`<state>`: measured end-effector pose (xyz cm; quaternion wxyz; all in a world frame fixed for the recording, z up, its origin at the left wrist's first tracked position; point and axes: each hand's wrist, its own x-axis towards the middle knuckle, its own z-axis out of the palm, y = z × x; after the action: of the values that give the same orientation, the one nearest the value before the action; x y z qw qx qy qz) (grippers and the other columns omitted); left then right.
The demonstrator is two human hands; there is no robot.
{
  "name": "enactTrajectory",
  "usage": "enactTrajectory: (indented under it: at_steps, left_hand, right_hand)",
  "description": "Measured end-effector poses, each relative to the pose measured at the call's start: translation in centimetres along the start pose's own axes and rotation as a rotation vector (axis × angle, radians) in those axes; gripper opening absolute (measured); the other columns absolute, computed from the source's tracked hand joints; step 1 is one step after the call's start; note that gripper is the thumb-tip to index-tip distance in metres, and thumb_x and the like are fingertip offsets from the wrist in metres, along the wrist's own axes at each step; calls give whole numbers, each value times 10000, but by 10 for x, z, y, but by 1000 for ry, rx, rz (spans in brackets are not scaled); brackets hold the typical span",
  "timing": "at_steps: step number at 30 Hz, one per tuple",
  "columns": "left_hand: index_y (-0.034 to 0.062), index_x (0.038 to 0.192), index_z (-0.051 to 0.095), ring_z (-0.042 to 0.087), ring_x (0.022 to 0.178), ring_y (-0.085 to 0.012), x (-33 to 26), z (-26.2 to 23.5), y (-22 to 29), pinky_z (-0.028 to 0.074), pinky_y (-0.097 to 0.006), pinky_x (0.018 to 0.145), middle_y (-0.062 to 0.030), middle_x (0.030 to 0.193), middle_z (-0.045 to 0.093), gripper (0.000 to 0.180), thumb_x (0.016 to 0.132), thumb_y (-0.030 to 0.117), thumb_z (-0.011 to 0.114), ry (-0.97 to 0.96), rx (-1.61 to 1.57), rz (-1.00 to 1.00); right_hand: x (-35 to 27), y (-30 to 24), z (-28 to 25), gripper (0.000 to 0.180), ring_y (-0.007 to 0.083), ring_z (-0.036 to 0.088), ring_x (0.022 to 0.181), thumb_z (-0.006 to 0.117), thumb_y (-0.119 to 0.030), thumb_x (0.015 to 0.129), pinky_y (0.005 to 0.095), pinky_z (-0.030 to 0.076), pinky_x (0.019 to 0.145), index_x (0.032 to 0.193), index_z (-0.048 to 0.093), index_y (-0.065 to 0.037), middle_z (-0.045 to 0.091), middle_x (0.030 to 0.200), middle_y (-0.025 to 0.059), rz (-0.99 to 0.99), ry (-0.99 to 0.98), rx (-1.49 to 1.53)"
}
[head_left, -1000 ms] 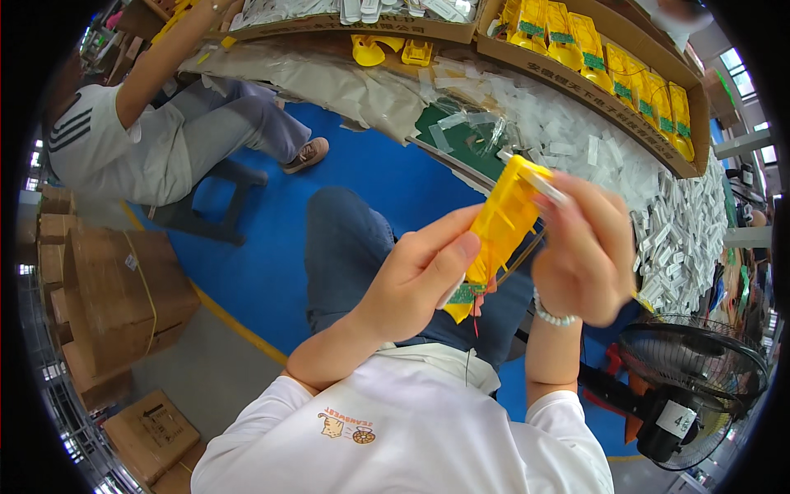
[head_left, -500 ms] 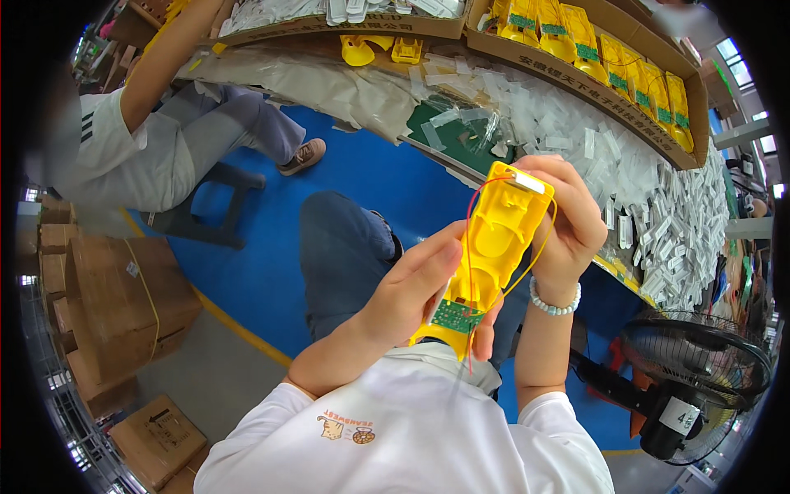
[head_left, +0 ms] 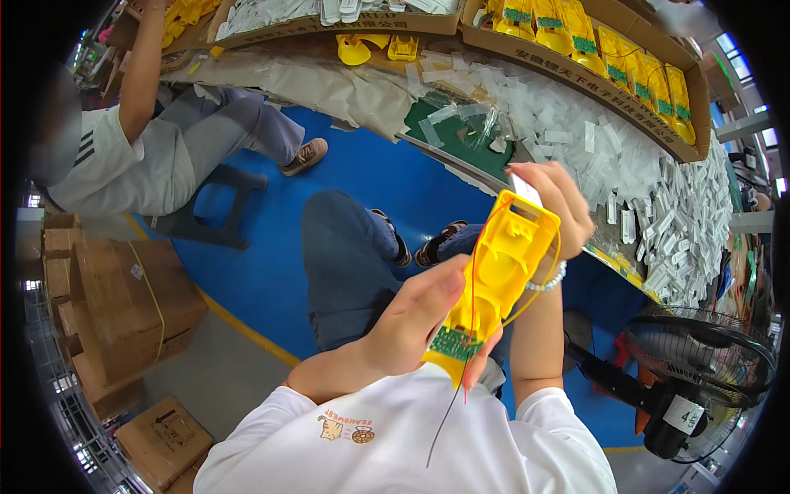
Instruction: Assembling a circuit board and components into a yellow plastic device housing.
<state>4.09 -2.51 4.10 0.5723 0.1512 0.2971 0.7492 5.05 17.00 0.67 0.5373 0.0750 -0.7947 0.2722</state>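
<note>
My left hand is closed around the lower part of a yellow plastic housing, which is held tilted in front of my chest. A green circuit board sits in its lower end, with red, yellow and black wires running from it. My right hand, a beaded bracelet on its wrist, is at the far end of the housing. Its fingers are closed on a small white plastic piece, which sticks up just beyond the housing's end slot. The right fingertips are partly hidden.
Clear plastic strips and white pieces pile on the workbench. A cardboard box holds several yellow housings. A black fan stands at right, cartons at left. Another person sits at far left near a stool.
The white piece, earlier lying at the housing's end slot, now stands out beyond it in my right fingers. The housing has shifted slightly nearer and right. The other person's arm has moved.
</note>
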Motion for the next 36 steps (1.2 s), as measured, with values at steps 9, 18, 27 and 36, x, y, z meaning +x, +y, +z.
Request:
enactTrajectory:
  at_steps: [9,18,27,36]
  left_hand:
    - [-13,1158,388,609,502,-264,19,-42,-10,519,-343,435,-201,777,593,469,982,422,380,109,156,180]
    - [43,1047,339,592,614,-146,11,-70,-13,449,-220,530,-135,833,606,241,987,245,455,153,382,295]
    - [37,1131,323,632,635,-216,12,-68,-11,485,-281,541,-173,895,610,366,960,302,510,53,372,351]
    - [18,1295,312,615,836,-172,57,-81,-18,494,-280,727,-120,1050,590,460,985,323,462,97,559,475]
  right_hand:
    - [-39,-34,16,186,190,644,843,599,-24,814,292,521,751,963,630,83,657,975,166,970,-157,864]
    - [-17,-60,-8,482,195,631,952,614,49,818,289,516,800,1273,458,94,622,1115,183,1109,-44,1248]
    - [-18,-58,-15,468,135,593,887,680,36,803,271,484,787,1238,508,72,616,1040,90,881,-277,1019]
    - [11,-34,-37,320,140,584,926,632,-12,857,269,482,807,1153,525,47,601,1009,75,815,34,419]
